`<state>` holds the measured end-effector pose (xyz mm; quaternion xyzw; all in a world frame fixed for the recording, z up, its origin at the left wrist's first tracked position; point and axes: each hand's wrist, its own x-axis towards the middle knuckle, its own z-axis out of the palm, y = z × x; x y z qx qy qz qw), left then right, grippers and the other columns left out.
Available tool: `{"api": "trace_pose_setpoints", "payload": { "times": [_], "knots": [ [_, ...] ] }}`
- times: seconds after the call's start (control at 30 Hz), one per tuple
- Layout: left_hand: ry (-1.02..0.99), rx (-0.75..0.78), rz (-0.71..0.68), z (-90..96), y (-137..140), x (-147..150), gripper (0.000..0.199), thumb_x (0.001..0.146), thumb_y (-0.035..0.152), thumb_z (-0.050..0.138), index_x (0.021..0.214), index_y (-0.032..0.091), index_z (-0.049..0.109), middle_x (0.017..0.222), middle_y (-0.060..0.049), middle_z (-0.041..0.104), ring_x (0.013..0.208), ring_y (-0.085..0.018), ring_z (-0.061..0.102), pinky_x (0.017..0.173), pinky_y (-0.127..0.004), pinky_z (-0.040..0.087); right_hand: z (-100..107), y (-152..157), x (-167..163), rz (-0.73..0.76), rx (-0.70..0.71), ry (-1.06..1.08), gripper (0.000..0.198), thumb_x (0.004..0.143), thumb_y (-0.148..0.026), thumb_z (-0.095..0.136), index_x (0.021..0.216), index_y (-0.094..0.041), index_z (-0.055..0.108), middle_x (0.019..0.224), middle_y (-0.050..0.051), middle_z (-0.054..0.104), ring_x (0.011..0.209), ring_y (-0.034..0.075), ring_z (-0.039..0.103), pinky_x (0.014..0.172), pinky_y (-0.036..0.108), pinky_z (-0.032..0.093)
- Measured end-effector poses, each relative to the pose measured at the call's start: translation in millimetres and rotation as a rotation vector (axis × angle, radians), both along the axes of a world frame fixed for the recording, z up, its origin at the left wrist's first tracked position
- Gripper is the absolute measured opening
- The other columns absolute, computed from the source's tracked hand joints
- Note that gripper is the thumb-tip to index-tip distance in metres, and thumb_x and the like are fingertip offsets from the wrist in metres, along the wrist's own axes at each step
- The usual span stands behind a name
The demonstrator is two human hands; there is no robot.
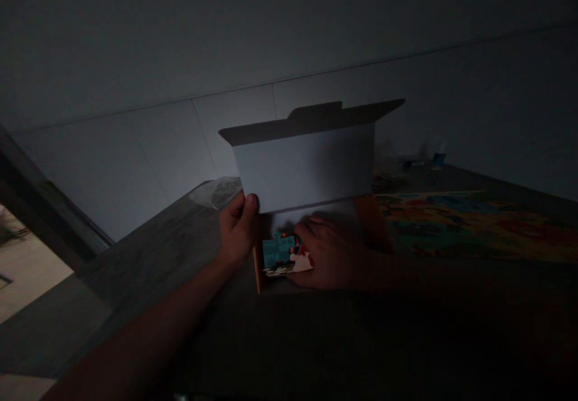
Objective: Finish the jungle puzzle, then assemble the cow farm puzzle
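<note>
Our left hand (238, 229) pinches the flip-lid cardboard box (307, 172); our right hand's (332, 253) fingers curl over jigsaw pieces (277, 251), can't tell if gripping. Tilting could spill pieces.

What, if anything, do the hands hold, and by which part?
Left hand: open box, by its left side. Right hand: on the puzzle pieces inside; whether it grips any cannot be told.

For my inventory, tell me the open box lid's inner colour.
The lid looks white inside; head view shows it.
</note>
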<state>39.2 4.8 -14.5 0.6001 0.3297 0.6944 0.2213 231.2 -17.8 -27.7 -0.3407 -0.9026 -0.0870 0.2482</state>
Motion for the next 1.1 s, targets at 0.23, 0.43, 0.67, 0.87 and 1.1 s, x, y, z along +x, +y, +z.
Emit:
{"api": "trace_pose_setpoints", "payload": {
  "times": [0.23,0.43,0.67,0.87,1.1],
  "knots": [
    [-0.013,-0.008,-0.015,-0.7,-0.5,0.2,0.036,0.082,0.054,0.068,0.075,0.019,0.065,0.069,-0.002,0.057,0.064,-0.016,0.046,0.06,-0.029,0.041,0.4,1.8,1.7,0.011,-0.055,-0.011,0.048,0.07,-0.055,0.07,0.093,-0.014,0.062,0.082,0.008,0.064,0.074,0.023,0.058,0.065,0.033,0.039],
    [-0.018,-0.019,-0.026,0.6,-1.8,0.4,0.035,0.081,0.053,0.07,0.076,0.018,0.067,0.071,-0.001,0.06,0.066,-0.016,0.05,0.061,-0.028,0.043,0.0,3.1,3.9,-0.005,-0.066,-0.045,0.053,0.071,-0.06,0.068,0.098,-0.014,0.063,0.08,0.009,0.067,0.068,0.022,0.058,0.059,0.032,0.032],
    [-0.037,-0.022,-0.052,0.3,-1.7,2.4,0.032,0.083,0.051,0.07,0.076,0.02,0.066,0.07,-0.001,0.059,0.063,-0.015,0.048,0.059,-0.028,0.041,-0.3,7.5,5.9,0.027,0.006,-0.052,0.051,0.072,-0.061,0.064,0.094,-0.015,0.063,0.072,0.006,0.065,0.058,0.018,0.052,0.055,0.03,0.022],
    [-0.037,-0.015,-0.038,0.3,-1.5,1.8,0.032,0.082,0.051,0.07,0.074,0.02,0.066,0.069,-0.001,0.058,0.062,-0.015,0.046,0.059,-0.028,0.04,-0.4,5.0,5.4,0.02,-0.004,-0.032,0.043,0.073,-0.055,0.062,0.092,-0.016,0.063,0.072,0.006,0.066,0.056,0.017,0.052,0.054,0.03,0.022],
    [-0.028,-0.009,-0.016,-0.5,-0.2,0.7,0.033,0.082,0.049,0.07,0.071,0.019,0.064,0.067,-0.001,0.056,0.062,-0.015,0.046,0.059,-0.028,0.04,3.3,3.4,7.9,-0.008,-0.075,0.023,0.041,0.07,-0.053,0.064,0.089,-0.016,0.063,0.069,0.005,0.065,0.055,0.016,0.051,0.054,0.03,0.024]
  ]
}}
